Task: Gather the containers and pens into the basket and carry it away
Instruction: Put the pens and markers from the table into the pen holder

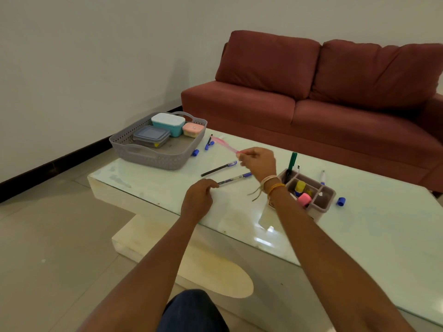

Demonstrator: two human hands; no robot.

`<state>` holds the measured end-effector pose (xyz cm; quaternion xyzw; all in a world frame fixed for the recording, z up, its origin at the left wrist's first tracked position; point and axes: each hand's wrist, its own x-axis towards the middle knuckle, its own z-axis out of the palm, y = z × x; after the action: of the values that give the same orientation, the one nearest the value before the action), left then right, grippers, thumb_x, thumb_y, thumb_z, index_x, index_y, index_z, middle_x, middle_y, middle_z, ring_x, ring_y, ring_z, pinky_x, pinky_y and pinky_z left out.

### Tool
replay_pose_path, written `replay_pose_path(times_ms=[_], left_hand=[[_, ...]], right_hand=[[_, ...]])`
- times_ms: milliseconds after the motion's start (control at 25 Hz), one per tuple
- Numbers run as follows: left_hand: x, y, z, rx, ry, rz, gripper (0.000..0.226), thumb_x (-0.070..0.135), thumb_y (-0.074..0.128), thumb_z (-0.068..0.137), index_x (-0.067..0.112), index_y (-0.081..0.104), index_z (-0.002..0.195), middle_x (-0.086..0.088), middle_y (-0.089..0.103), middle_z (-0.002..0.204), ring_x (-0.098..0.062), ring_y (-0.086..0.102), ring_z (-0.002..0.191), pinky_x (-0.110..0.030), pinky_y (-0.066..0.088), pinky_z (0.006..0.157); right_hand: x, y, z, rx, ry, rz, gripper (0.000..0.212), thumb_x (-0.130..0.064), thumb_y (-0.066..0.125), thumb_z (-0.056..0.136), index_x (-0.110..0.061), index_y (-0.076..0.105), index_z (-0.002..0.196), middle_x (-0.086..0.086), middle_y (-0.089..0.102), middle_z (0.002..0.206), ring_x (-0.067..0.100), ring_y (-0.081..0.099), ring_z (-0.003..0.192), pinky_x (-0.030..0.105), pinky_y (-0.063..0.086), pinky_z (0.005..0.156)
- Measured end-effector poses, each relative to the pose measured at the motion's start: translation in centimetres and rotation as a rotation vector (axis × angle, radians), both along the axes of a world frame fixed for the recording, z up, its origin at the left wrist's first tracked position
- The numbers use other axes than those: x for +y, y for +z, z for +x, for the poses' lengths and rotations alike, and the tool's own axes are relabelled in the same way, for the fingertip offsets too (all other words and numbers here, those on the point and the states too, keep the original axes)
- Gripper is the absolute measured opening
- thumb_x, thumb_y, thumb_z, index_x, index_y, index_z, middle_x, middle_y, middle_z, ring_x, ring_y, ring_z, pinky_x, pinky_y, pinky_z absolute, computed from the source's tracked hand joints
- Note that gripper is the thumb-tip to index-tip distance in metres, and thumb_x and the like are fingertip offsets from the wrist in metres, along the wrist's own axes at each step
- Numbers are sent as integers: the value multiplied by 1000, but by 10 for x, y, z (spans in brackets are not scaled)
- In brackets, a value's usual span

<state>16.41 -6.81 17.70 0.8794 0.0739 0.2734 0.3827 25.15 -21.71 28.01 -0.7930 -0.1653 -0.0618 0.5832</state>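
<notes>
Glass tops the pale counter (pixel 359 236), and both bare arms reach out over its near edge. Nearest, the left hand (pixel 197 200) rests knuckles-up on the glass, its grip curled narrow and its fingertips at the near end of a blue-capped pen (pixel 236 179); whether it actually pinches that pen cannot be told. To the right, a mauve divided organizer (pixel 326 197) stands on the counter with a pink item and a yellow item in its compartments and a green marker (pixel 292 161) upright in its far corner. A loose blue cap (pixel 340 201) lies just right of it, and a white marker (pixel 323 177) lies just beyond it. Further out, the right hand (pixel 260 162), wearing thread and bead bands at the wrist, is raised above the glass, its grip pinching one end of a pink pen (pixel 224 144) that points left and away. A black pen (pixel 218 168) lies on the counter under that hand. Beyond it lie a blue pen (pixel 208 143) and another blue cap (pixel 195 152), close beside the basket. At the far left corner sits the grey basket (pixel 153 156), holding a teal container (pixel 169 124), a pink container (pixel 192 129) and a flat clear container (pixel 151 136). Behind all stands a red sofa (pixel 335 99).
</notes>
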Motion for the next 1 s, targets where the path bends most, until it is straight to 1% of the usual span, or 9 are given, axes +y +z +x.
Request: replay_pose_path(times_ms=[120, 200, 320, 400, 520, 720, 800, 880, 1000], left_hand=[[-6, -1, 0, 236, -62, 356, 31, 32, 49, 95, 31, 58, 124, 9, 58, 133, -12, 50, 126, -33, 32, 104], [-8, -4, 1, 342, -86, 466, 41, 44, 40, 97, 36, 48, 136, 11, 45, 147, -10, 38, 137, -35, 25, 112], [-9, -8, -4, 415, -120, 544, 48, 45, 28, 100, 36, 31, 147, 10, 24, 159, -11, 20, 147, -40, 14, 120], [-10, -8, -8, 440, -127, 586, 49, 44, 23, 101, 35, 24, 150, 9, 18, 160, -12, 16, 148, -41, 12, 120], [-10, -6, -11, 461, -128, 619, 51, 44, 18, 102, 34, 18, 151, 8, 14, 161, -12, 13, 149, -42, 11, 121], [-10, -6, -13, 472, -126, 620, 51, 44, 17, 102, 34, 17, 151, 8, 13, 161, -12, 12, 149, -42, 11, 121], [-10, -6, -13, 464, -121, 610, 51, 45, 18, 101, 34, 18, 151, 8, 14, 161, -12, 13, 149, -42, 11, 121], [-10, -7, -13, 448, -115, 603, 51, 45, 19, 101, 34, 20, 151, 8, 17, 161, -12, 15, 149, -42, 13, 121], [-9, -8, -14, 417, -112, 599, 50, 44, 20, 101, 33, 22, 150, 8, 20, 160, -12, 17, 148, -42, 14, 120]], right_hand=[[-52, 26, -3, 42, -3, 154, 1, -9, 73, 80, -10, 73, 79, 5, 66, 66, 9, 59, 52, 24, 55, 61], [-88, 39, -1, -13, -96, 174, 6, -14, 73, 80, -9, 72, 78, 6, 64, 64, 10, 56, 50, 24, 53, 58], [-130, 52, 4, -195, -333, 9, 17, -26, 70, 82, -9, 72, 77, 8, 67, 65, 16, 58, 54, 26, 53, 62], [-143, 54, 3, -293, -460, -105, 22, -28, 69, 83, -8, 72, 75, 5, 63, 62, 14, 55, 55, 16, 45, 58], [-143, 49, 1, -347, -507, -188, 23, -25, 68, 85, -4, 72, 78, 1, 59, 60, 10, 49, 52, 15, 38, 59], [-144, 45, 6, -377, -595, -157, 24, -25, 66, 88, -3, 69, 79, 4, 62, 64, 16, 53, 58, 21, 44, 63], [-142, 42, 10, -338, -571, -242, 22, -25, 66, 87, -6, 69, 78, 3, 61, 62, 14, 52, 55, 21, 41, 65], [-142, 37, 15, -221, -494, -370, 23, -26, 67, 87, -8, 69, 74, 1, 55, 56, 12, 47, 51, 20, 38, 64], [-143, 29, 18, 18, -391, -419, 26, -29, 68, 86, -5, 72, 78, 8, 61, 68, 19, 53, 63, 26, 44, 69]])
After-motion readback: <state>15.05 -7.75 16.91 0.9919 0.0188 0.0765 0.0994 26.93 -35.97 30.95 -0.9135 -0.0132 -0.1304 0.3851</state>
